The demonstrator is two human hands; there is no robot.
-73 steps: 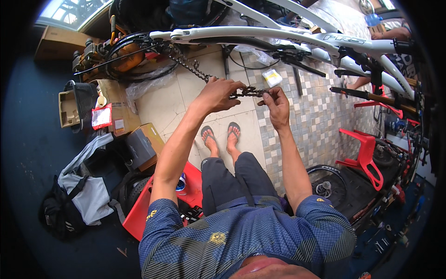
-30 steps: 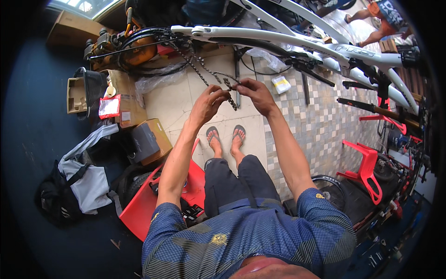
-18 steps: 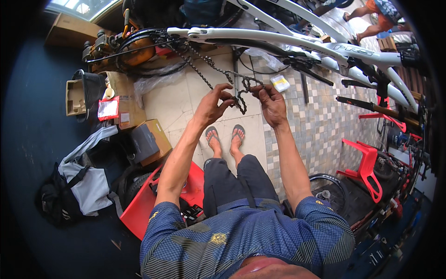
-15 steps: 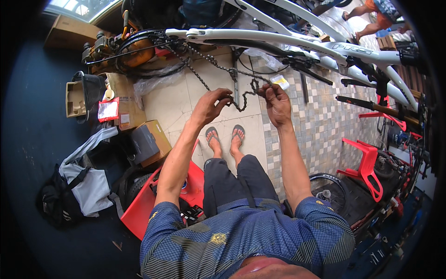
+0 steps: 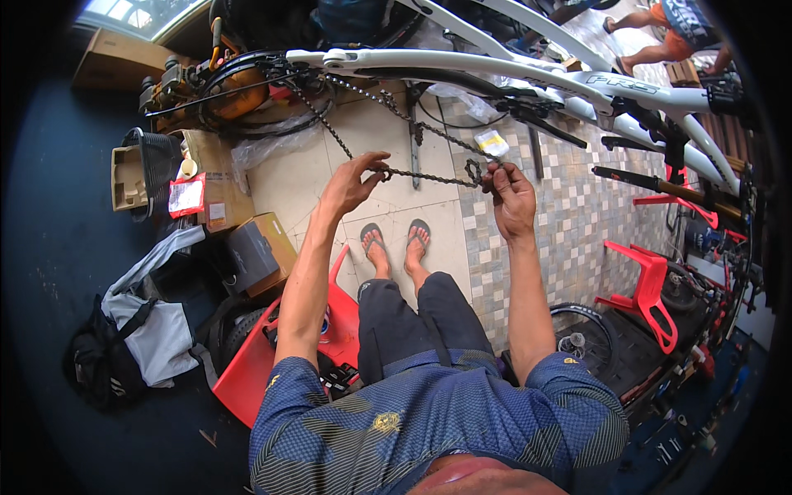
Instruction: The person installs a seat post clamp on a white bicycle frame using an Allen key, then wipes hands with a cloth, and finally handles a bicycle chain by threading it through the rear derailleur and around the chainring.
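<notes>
A dark bicycle chain point(image 5: 429, 176) runs nearly straight between my two hands. My left hand point(image 5: 356, 181) pinches it at one side, its fingers closed on the links. With thumb and fingertips my right hand point(image 5: 509, 194) grips the chain's other side, beside a small bunched loop of links. From both hands the chain slants up and away to the rear end of a white bicycle frame point(image 5: 495, 70), which lies across the far side. Behind the chain a metal stand leg point(image 5: 415, 140) rests on the tiled floor.
At left are open cardboard boxes point(image 5: 216, 177), a black basket point(image 5: 162, 169) and a grey-and-black bag point(image 5: 148, 338). A red chair point(image 5: 247, 371) stands by my left side, another red chair point(image 5: 648, 297) at right near a wheel point(image 5: 590, 330). A person's legs point(image 5: 656, 54) show at far right.
My hands have moved apart, the right one to the right and slightly nearer. The chain between them, slack and sagging before, is now pulled nearly straight.
</notes>
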